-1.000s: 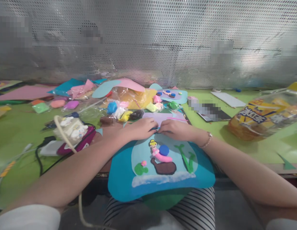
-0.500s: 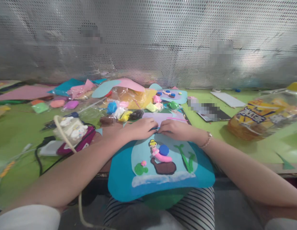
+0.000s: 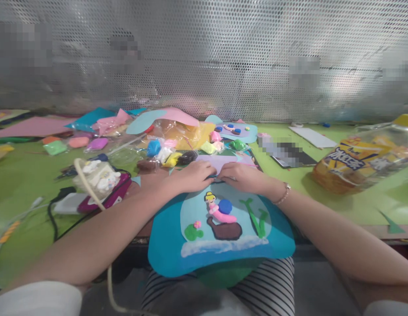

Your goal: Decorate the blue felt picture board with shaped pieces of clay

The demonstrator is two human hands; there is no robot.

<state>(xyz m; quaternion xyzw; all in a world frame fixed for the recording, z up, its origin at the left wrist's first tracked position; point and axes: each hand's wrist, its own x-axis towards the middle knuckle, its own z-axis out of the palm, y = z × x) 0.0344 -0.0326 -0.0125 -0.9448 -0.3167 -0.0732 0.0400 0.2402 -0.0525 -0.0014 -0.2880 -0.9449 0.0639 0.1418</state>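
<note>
A blue foam sheet (image 3: 164, 239) reaches over the table's front edge above my lap. On its light blue panel (image 3: 194, 205) are a pink clay snail (image 3: 222, 215) with a blue shell and yellow hat, a brown clay shape (image 3: 228, 230), green clay stems (image 3: 255, 221) and a green clay leaf (image 3: 191, 232) with a pink flower. My left hand (image 3: 197, 174) and my right hand (image 3: 238, 176) meet at the sheet's far edge. Both have curled, closed fingers with tips close together; whatever lies between them is hidden. A purple sheet (image 3: 223, 160) lies just beyond.
Bagged clay lumps (image 3: 154, 148) lie behind my hands, near a second decorated foam piece (image 3: 235, 131). A tea bottle (image 3: 358, 164) leans at right, near a dark phone-like slab (image 3: 292, 156). Left are a maroon device (image 3: 116, 191), cables and a pale cord (image 3: 92, 186). Perforated metal (image 3: 204, 57) stands behind.
My right hand has shifted very slightly and covers more of the thin pink strip behind it. The foam sheet and its clay figures stay in place.
</note>
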